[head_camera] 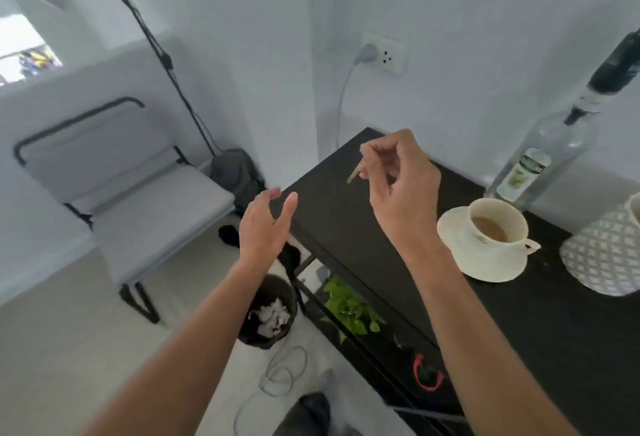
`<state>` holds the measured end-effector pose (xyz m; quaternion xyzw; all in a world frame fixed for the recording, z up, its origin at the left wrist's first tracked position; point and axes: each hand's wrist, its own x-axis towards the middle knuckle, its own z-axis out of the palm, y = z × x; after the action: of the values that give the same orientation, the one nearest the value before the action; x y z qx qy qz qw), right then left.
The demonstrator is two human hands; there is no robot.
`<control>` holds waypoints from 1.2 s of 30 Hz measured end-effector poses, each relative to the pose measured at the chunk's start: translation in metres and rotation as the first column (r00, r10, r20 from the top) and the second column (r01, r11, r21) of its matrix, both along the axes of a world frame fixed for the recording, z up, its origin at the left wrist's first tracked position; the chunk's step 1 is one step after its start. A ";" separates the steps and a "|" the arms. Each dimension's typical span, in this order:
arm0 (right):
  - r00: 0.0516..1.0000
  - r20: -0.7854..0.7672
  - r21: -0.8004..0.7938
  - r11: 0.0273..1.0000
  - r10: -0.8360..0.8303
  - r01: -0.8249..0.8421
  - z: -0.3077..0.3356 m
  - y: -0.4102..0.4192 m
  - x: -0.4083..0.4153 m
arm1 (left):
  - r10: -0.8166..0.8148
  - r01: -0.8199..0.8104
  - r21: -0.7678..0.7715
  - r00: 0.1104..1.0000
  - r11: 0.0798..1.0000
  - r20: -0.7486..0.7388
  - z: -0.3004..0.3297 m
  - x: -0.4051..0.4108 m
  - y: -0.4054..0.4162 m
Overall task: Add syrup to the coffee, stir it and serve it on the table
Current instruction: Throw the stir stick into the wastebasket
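A cream cup of milky coffee (496, 224) stands on a cream saucer (485, 267) on the black table (346, 221). Behind it is a clear glass syrup bottle (540, 158) with a green label and a dark pump top. My right hand (398, 183) hovers over the table's far left part, left of the cup, with its fingertips pinched on a thin wooden stir stick (355, 172). Off the table's left edge, my left hand (266, 224) is in the air with its fingers apart, holding nothing.
A white patterned object (602, 255) sits at the table's right. Under the table are a green plant (349, 307) and a red-handled item (427, 373). On the floor stand a dark waste bin (268, 311), loose cable and a grey folding chair (138, 200). A wall socket (384, 55) is behind.
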<state>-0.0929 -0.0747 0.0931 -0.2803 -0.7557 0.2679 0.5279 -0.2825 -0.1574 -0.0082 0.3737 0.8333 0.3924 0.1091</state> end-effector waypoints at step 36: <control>0.769 0.541 -0.629 0.771 0.342 0.099 -0.602 -0.115 -0.261 | 0.546 0.005 -0.734 0.665 0.679 0.509 -0.512 -0.178 -0.172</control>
<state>-0.3540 -0.1900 -0.5092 -0.4587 -0.7714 0.4292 0.1015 -0.4603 -0.3293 -0.5200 -0.0099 0.8596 0.1804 0.4779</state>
